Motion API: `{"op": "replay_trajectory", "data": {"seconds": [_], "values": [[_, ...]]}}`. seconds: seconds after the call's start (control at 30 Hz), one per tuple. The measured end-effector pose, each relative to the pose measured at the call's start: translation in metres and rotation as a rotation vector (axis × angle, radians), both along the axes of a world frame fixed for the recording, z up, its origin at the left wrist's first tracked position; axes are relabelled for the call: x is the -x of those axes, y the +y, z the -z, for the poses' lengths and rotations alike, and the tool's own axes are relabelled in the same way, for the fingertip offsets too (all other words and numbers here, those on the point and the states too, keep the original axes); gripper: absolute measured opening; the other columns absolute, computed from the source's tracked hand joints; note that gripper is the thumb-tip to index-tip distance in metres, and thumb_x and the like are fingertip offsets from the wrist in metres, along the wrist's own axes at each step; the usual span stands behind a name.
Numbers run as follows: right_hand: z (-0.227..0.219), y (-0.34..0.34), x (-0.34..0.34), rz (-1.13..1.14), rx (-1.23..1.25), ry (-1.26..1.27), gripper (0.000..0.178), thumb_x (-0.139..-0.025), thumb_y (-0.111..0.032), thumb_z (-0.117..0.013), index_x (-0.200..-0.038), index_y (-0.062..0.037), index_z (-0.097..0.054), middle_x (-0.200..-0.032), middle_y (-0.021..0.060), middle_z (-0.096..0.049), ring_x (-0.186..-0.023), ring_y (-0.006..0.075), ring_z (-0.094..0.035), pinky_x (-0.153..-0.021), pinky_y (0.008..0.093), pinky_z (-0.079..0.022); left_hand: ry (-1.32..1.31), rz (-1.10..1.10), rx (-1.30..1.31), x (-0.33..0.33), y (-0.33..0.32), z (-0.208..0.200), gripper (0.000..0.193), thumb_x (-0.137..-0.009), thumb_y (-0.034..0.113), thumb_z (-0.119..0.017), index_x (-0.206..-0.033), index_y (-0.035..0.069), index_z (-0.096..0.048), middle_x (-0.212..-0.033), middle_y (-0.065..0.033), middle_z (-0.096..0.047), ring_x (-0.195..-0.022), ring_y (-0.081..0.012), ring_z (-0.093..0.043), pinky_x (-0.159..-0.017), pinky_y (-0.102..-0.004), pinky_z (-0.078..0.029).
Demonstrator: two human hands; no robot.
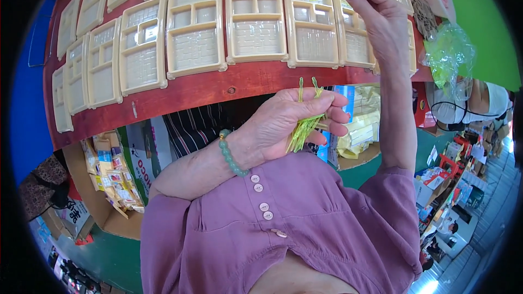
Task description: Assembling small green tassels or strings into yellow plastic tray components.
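My left hand (297,117) is closed around a bundle of thin, translucent yellow-green plastic picks (305,130), held in front of my chest below the table edge. Two of the picks poke up above the thumb. My right hand (376,11) reaches over a cream compartment tray (357,42) at the right of the near row. Its thumb and forefinger pinch together, with a yellowish sliver like one of the picks at the tips, partly hidden. Just left of it, another cream tray (314,49) has a yellowish piece in its upper part.
Rows of similar cream trays (196,49) cover the red table (231,91). A clear plastic bag (449,57) with yellow-green contents hangs at the right edge. Below stand a cardboard box (117,223) of small packets and another box with yellow packaging (362,130).
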State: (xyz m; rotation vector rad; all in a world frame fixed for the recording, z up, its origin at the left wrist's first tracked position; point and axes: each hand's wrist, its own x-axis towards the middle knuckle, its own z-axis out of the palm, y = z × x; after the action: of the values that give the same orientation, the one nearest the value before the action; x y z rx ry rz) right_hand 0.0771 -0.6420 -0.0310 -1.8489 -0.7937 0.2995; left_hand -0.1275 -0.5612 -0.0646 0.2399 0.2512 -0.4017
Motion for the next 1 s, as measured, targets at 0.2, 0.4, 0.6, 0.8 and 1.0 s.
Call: {"op": "replay_trajectory", "data": {"seconds": [0.2, 0.4, 0.6, 0.8, 1.0], "values": [[0.024, 0.012, -0.012, 0.101, 0.049, -0.015, 0.021, -0.084, -0.021, -0.071, -0.094, -0.0017, -0.071, -0.080, -0.0028, -0.063, -0.077, 0.0030, -0.053, -0.068, 0.0186, -0.040, -0.010, -0.028, -0.008, 0.001, 0.002, 0.001, 0.034, -0.097, 0.022, -0.050, -0.122, -0.001, -0.053, -0.097, -0.0108, -0.064, -0.089, -0.0183, -0.066, -0.058, -0.0203, -0.056], [0.002, 0.001, 0.007, 0.054, 0.327, -0.340, 0.025, -0.084, -0.021, -0.070, -0.096, 0.0011, -0.068, -0.081, -0.0019, -0.060, -0.075, 0.0042, -0.052, -0.067, 0.0196, -0.040, -0.027, -0.043, -0.028, 0.003, 0.001, 0.001, 0.034, -0.096, 0.019, -0.052, -0.124, 0.000, -0.052, -0.098, -0.0107, -0.063, -0.086, -0.0181, -0.066, -0.056, -0.0200, -0.053], [-0.037, -0.021, 0.049, -0.571, 0.347, 0.080, 0.012, -0.079, -0.006, -0.069, -0.090, -0.0011, -0.067, -0.080, 0.0016, -0.059, -0.076, 0.0102, -0.055, -0.068, 0.0252, -0.043, -0.046, -0.023, -0.016, 0.004, -0.002, 0.004, 0.032, -0.095, 0.017, -0.054, -0.123, 0.002, -0.054, -0.098, -0.0099, -0.064, -0.088, -0.0177, -0.066, -0.057, -0.0201, -0.053], [-0.036, -0.025, 0.052, -0.682, 0.407, 0.190, 0.008, -0.075, -0.003, -0.071, -0.079, -0.0009, -0.065, -0.076, 0.0019, -0.058, -0.073, 0.0106, -0.054, -0.063, 0.0265, -0.041, -0.059, -0.030, -0.003, 0.008, -0.005, 0.005, 0.031, -0.094, 0.018, -0.055, -0.121, 0.002, -0.056, -0.099, -0.0090, -0.064, -0.088, -0.0175, -0.066, -0.058, -0.0219, -0.055], [-0.039, 0.001, 0.033, -0.352, 0.111, 0.252, 0.006, -0.080, -0.006, -0.067, -0.084, -0.0008, -0.066, -0.078, 0.0008, -0.063, -0.070, 0.0074, -0.056, -0.065, 0.0216, -0.045, -0.031, -0.056, 0.010, 0.019, 0.005, -0.009, 0.035, -0.098, 0.021, -0.047, -0.123, -0.003, -0.051, -0.099, -0.0112, -0.064, -0.087, -0.0184, -0.066, -0.056, -0.0202, -0.052]]}}
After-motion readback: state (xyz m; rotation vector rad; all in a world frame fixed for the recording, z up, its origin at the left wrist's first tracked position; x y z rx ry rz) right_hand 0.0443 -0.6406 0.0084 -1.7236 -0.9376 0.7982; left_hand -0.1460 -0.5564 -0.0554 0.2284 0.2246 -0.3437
